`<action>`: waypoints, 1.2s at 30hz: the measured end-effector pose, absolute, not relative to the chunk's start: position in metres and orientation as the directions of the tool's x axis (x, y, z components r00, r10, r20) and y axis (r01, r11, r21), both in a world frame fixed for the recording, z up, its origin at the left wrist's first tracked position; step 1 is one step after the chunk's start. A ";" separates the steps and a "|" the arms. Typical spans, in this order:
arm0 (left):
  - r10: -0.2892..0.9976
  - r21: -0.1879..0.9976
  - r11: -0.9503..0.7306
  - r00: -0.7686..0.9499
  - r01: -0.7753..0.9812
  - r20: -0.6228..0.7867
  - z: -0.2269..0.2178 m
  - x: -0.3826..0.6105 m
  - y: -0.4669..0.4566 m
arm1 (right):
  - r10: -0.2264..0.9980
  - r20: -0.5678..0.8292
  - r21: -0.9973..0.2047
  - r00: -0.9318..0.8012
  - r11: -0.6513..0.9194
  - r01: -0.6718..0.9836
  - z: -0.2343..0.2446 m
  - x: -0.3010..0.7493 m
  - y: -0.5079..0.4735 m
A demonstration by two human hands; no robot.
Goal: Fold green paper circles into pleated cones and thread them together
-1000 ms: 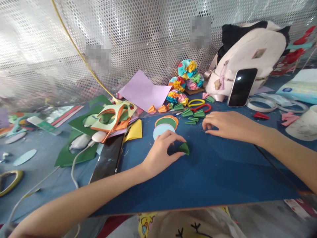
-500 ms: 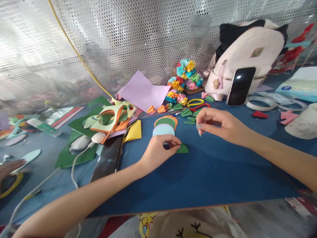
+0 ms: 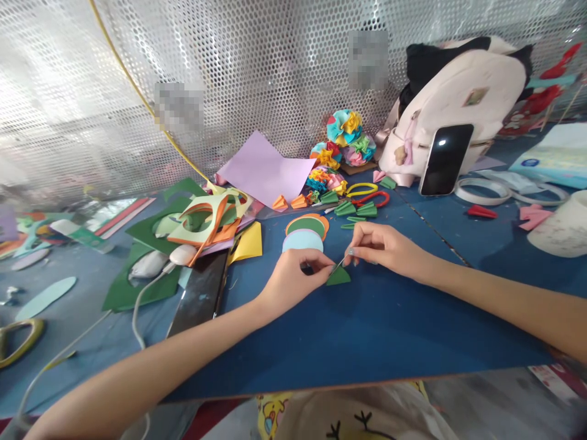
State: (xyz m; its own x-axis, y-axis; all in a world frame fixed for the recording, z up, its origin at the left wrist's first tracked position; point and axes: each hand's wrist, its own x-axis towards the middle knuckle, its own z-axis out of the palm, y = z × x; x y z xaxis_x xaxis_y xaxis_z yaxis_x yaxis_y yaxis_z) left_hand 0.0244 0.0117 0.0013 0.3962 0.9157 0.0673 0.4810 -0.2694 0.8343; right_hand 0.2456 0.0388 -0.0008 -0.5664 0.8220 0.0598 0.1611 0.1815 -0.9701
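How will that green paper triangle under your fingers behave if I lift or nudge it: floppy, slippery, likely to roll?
The green paper triangle looks thin and light, so it will probably lift easily and flex a little. Lying flat on the dark blue board, it seems unlikely to roll, though it may slide if pushed. Its sharp tip could crease.

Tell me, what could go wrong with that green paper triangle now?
The thin pointed tool in the right hand could prick the left hand's fingers or tear the green paper triangle. A bump might also scatter the small green folded paper pieces nearby.
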 end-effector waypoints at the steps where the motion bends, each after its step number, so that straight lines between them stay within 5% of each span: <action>1: 0.916 0.834 -0.264 0.396 0.484 0.061 0.002 0.024 0.011 | 0.826 0.072 -0.967 -0.560 0.196 0.164 -0.001 0.246 0.039; 12: 0.929 0.880 -0.217 0.365 0.423 0.054 0.003 0.024 0.012 | 0.829 0.243 -0.894 -0.504 0.393 0.216 -0.002 0.245 0.033; 36: 0.893 0.837 -0.273 0.449 0.475 0.036 0.004 0.024 0.014 | 0.809 0.268 -0.855 -0.523 0.450 0.259 -0.001 0.240 0.026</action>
